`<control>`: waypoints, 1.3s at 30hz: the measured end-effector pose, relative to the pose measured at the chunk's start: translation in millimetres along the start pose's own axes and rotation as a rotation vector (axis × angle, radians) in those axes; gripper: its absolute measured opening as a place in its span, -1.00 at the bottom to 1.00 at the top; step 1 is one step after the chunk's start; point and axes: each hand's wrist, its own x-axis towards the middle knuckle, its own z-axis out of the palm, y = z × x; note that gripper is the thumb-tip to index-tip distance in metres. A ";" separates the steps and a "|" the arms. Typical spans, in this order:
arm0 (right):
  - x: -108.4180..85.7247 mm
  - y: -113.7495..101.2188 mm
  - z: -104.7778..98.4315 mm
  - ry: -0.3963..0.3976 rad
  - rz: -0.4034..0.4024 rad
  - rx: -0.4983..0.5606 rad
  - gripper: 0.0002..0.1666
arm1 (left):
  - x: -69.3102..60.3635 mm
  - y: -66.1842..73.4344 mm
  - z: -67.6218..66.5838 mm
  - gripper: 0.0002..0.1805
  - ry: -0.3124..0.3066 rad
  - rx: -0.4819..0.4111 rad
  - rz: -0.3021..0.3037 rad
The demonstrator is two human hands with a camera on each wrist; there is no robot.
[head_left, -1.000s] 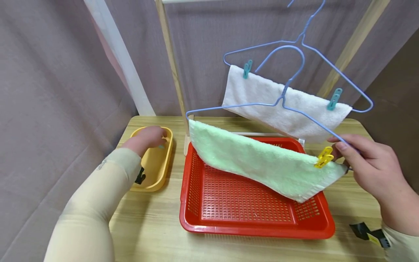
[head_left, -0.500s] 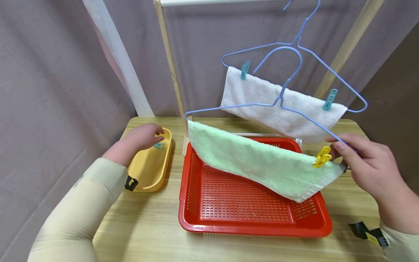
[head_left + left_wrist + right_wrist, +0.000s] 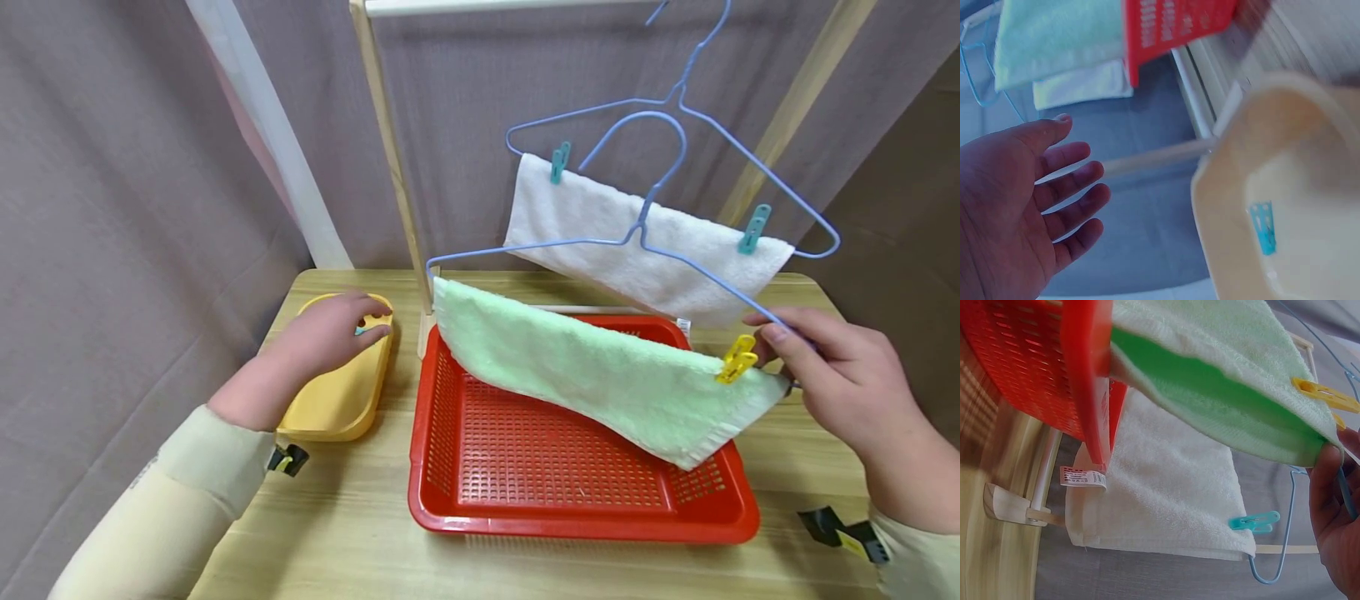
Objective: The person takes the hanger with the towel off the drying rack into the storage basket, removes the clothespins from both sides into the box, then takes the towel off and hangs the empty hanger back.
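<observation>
Gripping front blue hanger [image 3: 646, 210] near its right end with right hand [image 3: 843, 354], presumably to steady green towel [image 3: 592, 367] folded over it. Holding left hand [image 3: 333, 332] well apart, over yellow tray [image 3: 337, 396], fingers relaxed, nothing grasped. Note yellow clip [image 3: 737, 360] on towel just beside right hand, likely pinning that end; see none at end nearer left hand. Find green towel running from right hand toward left; teal clip [image 3: 1264, 228] in tray under left hand, untouched. Add red basket [image 3: 585, 527] between hands, white towel [image 3: 592, 218] beyond.

Tray [image 3: 380, 375] left of basket [image 3: 585, 529]; front towel [image 3: 577, 358] above, perhaps touching.
</observation>
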 end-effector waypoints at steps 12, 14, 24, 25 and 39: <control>4.0 -1.2 0.5 0.002 -0.009 -0.003 -0.85 | -7.5 35.5 -7.9 -0.57 0.051 0.015 0.062; 4.4 -1.1 0.8 -0.003 -0.009 -0.004 -0.85 | -8.5 40.5 -9.3 -0.56 0.053 0.013 0.069; 5.5 0.1 3.6 -0.039 -0.007 -0.020 -0.84 | -13.2 65.8 -15.2 -0.52 0.087 -0.003 0.098; 5.6 0.1 3.8 -0.037 -0.007 -0.019 -0.84 | -13.3 68.1 -15.3 -0.52 0.094 -0.002 0.107; 8.0 -0.4 6.8 -0.040 -0.008 -0.006 -0.84 | -4.4 102.2 -19.2 -0.54 0.149 -0.030 0.239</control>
